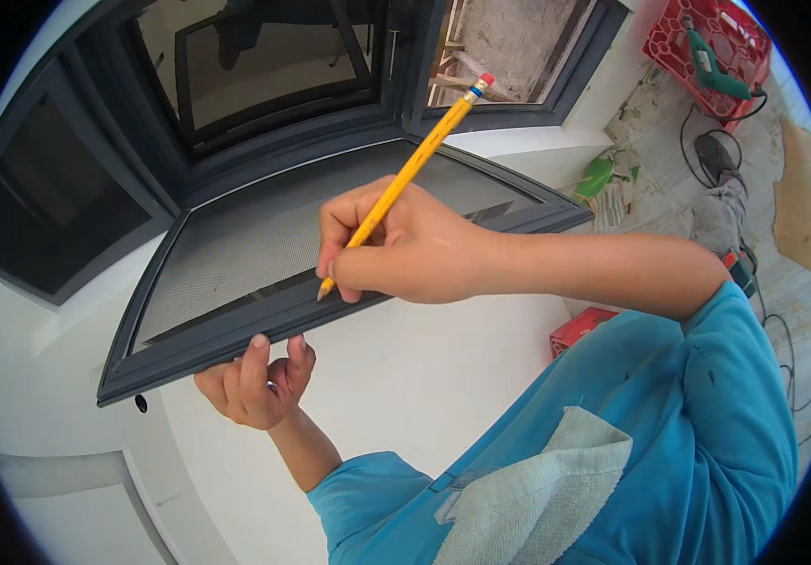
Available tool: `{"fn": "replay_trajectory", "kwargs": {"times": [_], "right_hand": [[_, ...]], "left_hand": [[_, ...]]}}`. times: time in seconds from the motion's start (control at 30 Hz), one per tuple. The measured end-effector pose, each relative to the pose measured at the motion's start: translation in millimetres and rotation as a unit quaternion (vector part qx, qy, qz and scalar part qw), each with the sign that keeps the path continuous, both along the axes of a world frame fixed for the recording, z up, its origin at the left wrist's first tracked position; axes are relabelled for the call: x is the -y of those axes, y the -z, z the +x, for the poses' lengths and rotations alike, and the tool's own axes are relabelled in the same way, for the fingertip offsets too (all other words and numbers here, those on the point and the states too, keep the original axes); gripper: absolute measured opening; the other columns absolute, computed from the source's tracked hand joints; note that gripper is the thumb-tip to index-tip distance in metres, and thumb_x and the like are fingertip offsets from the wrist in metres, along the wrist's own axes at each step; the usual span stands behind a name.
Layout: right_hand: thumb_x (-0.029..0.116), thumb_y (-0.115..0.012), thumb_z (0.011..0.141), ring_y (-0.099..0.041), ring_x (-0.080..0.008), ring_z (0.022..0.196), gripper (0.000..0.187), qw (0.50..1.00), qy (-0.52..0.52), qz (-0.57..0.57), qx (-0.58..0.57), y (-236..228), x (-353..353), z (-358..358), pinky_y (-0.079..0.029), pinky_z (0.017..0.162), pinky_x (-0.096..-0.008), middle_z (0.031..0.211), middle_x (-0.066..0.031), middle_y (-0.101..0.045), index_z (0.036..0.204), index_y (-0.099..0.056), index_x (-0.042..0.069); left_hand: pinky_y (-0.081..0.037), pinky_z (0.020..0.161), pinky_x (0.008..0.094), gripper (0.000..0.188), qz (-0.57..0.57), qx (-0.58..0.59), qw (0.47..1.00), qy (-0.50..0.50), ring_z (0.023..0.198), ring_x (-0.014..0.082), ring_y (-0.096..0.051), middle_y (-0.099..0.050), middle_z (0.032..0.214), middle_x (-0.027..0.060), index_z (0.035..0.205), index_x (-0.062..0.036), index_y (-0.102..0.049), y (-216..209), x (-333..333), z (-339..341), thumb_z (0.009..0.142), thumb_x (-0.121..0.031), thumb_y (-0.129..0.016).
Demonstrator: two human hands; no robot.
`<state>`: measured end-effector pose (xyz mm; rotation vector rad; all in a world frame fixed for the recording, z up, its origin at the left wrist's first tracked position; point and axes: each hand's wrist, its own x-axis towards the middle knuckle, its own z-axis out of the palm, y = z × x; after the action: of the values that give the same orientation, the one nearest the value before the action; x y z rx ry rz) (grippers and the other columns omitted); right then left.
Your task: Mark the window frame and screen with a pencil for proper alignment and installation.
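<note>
A yellow pencil (415, 168) with a pink eraser is pinched in my right hand (396, 245). Its sharpened tip points down at the near rail of a dark grey window screen frame (278, 315), and I cannot tell whether it touches. Mesh (245, 250) fills the frame, which lies tilted across the view in front of the window. Under the near rail, my left hand (259, 381) supports the frame, thumb and fingers against its outer edge. Part of that hand is hidden behind the rail.
Behind the screen stand dark-framed window panels (273, 85). At the upper right, a green power drill (709, 66) lies in a red plastic crate (655, 47). A green power tool (595, 176), a red box (579, 330), cardboard (801, 198) and cables are on the tiled floor.
</note>
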<state>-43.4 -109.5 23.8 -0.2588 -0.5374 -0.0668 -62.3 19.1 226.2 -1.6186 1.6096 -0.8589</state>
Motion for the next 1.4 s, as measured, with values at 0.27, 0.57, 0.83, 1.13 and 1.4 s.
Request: {"fn": "replay_trajectory", "kwargs": {"times": [0.27, 0.57, 0.83, 1.13, 1.4], "right_hand": [[0.009, -0.059, 0.078, -0.059, -0.0089, 0.066, 0.01, 0.998, 0.059, -0.031, -0.019, -3, 9, -1, -0.045, 0.061, -0.023, 0.072, -0.0065, -0.062, 0.073, -0.059, 0.0], [0.009, -0.06, 0.078, -0.06, -0.0081, 0.065, 0.01, 0.999, 0.043, -0.023, -0.001, 0, 10, 0, -0.045, 0.06, -0.0219, 0.073, -0.0062, -0.063, 0.073, -0.059, 0.0], [0.007, -0.061, 0.079, -0.059, -0.0082, 0.069, 0.007, 1.0, 0.011, -0.002, -0.006, -2, 3, 4, -0.046, 0.062, -0.0223, 0.077, -0.0067, -0.063, 0.077, -0.059, 0.0], [0.006, -0.061, 0.076, -0.058, -0.0085, 0.071, 0.006, 1.0, -0.006, -0.027, -0.012, -1, 0, 5, -0.046, 0.062, -0.0224, 0.077, -0.0056, -0.062, 0.077, -0.058, 0.001], [0.006, -0.06, 0.077, -0.058, -0.0086, 0.069, 0.006, 0.999, -0.015, -0.037, -0.009, 0, 2, 2, -0.045, 0.06, -0.0226, 0.076, -0.006, -0.062, 0.076, -0.058, 0.001]], "left_hand": [[-0.045, 0.071, 0.0325, 0.029, 0.002, 0.005, 1.0, -0.019, 0.063, 0.018, -0.041, -0.046, 0.061, -0.0024, 0.096, -0.0125, -0.061, -2, 7, 4, 0.078, -0.03, -0.076], [-0.045, 0.071, 0.0328, 0.028, 0.004, 0.007, 1.0, -0.014, 0.062, 0.0177, -0.042, -0.046, 0.061, -0.0025, 0.095, -0.0129, -0.061, 1, 12, 5, 0.078, -0.03, -0.075], [-0.047, 0.072, 0.0352, 0.028, -0.005, 0.009, 1.0, -0.023, 0.062, 0.0184, -0.041, -0.043, 0.06, -0.0016, 0.094, -0.0125, -0.06, 0, 1, 4, 0.079, -0.032, -0.073], [-0.049, 0.078, 0.0403, 0.03, 0.0, 0.013, 1.0, -0.015, 0.064, 0.0193, -0.044, -0.043, 0.06, -0.0018, 0.096, -0.0114, -0.061, -2, -4, 3, 0.079, -0.033, -0.073], [-0.05, 0.079, 0.0434, 0.029, 0.005, 0.002, 1.0, -0.005, 0.066, 0.0198, -0.046, -0.046, 0.061, -0.0013, 0.096, -0.0103, -0.061, -2, -2, 0, 0.08, -0.032, -0.072]]}}
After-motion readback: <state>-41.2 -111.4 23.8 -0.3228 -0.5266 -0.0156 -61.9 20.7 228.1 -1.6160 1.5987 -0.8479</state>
